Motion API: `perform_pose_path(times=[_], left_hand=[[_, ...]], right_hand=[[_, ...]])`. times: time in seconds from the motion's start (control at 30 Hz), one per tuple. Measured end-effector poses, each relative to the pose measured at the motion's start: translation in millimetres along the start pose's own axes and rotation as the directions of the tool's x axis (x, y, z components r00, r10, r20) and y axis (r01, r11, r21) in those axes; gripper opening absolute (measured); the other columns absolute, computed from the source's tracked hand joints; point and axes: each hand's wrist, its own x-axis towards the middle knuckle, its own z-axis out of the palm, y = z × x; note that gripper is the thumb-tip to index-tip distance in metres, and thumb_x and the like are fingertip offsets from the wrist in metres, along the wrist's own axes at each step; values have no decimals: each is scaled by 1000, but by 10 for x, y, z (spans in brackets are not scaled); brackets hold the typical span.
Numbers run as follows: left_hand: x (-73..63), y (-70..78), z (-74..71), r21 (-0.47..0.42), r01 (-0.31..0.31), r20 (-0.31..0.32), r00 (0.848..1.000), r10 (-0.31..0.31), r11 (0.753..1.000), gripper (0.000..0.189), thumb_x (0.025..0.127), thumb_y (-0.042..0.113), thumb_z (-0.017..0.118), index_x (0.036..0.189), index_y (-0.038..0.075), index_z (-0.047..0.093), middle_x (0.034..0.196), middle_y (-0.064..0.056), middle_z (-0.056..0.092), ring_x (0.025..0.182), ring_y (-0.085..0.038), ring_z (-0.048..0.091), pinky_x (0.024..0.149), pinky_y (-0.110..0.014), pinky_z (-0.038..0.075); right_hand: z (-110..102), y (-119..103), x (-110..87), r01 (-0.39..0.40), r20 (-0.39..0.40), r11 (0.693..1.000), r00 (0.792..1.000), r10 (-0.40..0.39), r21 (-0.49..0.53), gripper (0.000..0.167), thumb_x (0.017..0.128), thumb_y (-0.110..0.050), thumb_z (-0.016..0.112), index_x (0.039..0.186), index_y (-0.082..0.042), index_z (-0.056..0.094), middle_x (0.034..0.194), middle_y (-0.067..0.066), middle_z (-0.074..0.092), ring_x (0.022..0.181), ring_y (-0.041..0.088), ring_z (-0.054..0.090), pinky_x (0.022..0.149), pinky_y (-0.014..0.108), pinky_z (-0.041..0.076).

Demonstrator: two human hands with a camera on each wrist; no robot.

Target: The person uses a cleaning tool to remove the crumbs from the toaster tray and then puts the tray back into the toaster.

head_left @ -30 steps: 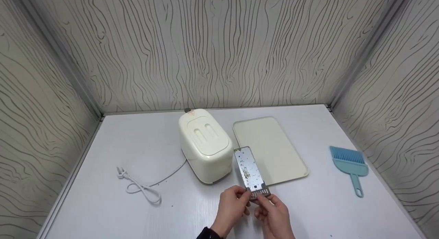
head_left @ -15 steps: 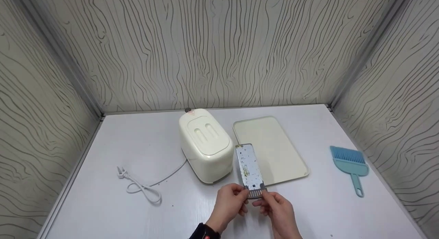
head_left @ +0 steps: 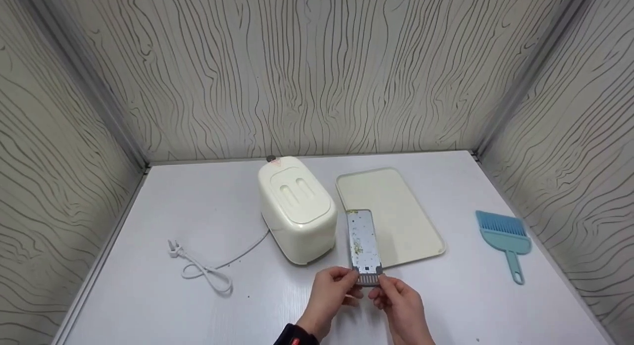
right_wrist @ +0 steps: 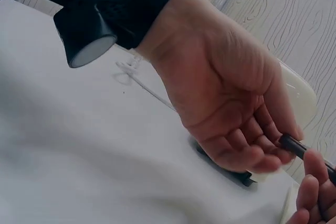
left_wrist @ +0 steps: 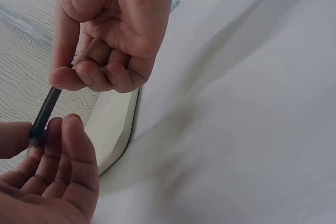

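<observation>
In the head view a toaster crumb tray (head_left: 365,243), a narrow metal plate with a slotted grey end, carries yellowish and dark crumbs. My left hand (head_left: 331,296) pinches the left corner of its near end between thumb and fingers. At the right corner my right hand (head_left: 403,303) does the same. The crumb tray is held above the table, its far part overlapping a flat cream tray (head_left: 401,211) from this angle. Just left stands the cream toaster (head_left: 297,211). Seen edge-on in the left wrist view, the crumb tray's dark end (left_wrist: 46,109) spans both hands.
A white power cord (head_left: 208,273) with its plug lies left of the toaster. On the far right rests a blue-green brush with its dustpan (head_left: 505,238). Wood-patterned walls (head_left: 307,77) enclose the white table (head_left: 198,201) at the back and sides.
The crumb tray's far end has swung to the right, so it now points more nearly straight away from me. Both hands keep their grip and have shifted slightly with it. The toaster stays put.
</observation>
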Motion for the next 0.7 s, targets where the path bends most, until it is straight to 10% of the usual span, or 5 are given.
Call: perform_pose_path(times=[0.3, 0.7], left_hand=[[-19, 2, 3, -248, 70, 27, 997, -66, 966, 32, 90, 0, 72, 120, -6, 63, 103, -11, 73, 88, -16, 71, 82, -33, 61], [-28, -67, 40, -519, 73, -35, 994, -106, 852, 31, 92, 1, 70, 118, -12, 59, 106, -19, 73, 97, -23, 74, 89, -35, 60]], right_hand=[[99, 60, -41, 0, -29, 1000, 1000, 1, 25, 24, 106, -23, 57, 103, -1, 63, 75, 2, 65, 70, 14, 56, 64, 26, 47], [186, 51, -58, 46, -16, 999, 999, -46, -20, 26, 106, -23, 56, 106, 2, 61, 75, 3, 64, 71, 15, 55, 64, 26, 46]])
